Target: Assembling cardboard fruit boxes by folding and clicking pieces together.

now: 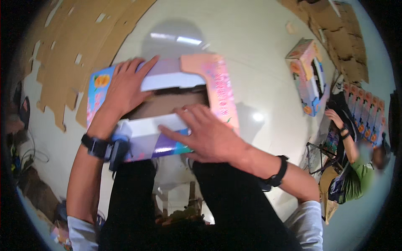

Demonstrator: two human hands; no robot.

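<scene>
A printed cardboard carton [229, 97] in pink, peach, blue and purple lies in front of my knees. A wide opening on its upper side shows bare brown board inside. My left hand [130, 83] lies over the carton's far left part, fingers stretched out toward the far edge, thumb by the opening. On the near right, my right hand [211, 136] rests on the white-edged near panel [151, 129] beside the opening. Its thumb and fingers are spread apart. The carton's underside is hidden.
Another carton [309, 77] of the same print stands on the floor at right. Brown cardboard sheets [83, 37] lie at far left, more cardboard [343, 35] at far right. A co-worker in green [361, 180] sits at right near a row of printed cartons [366, 111].
</scene>
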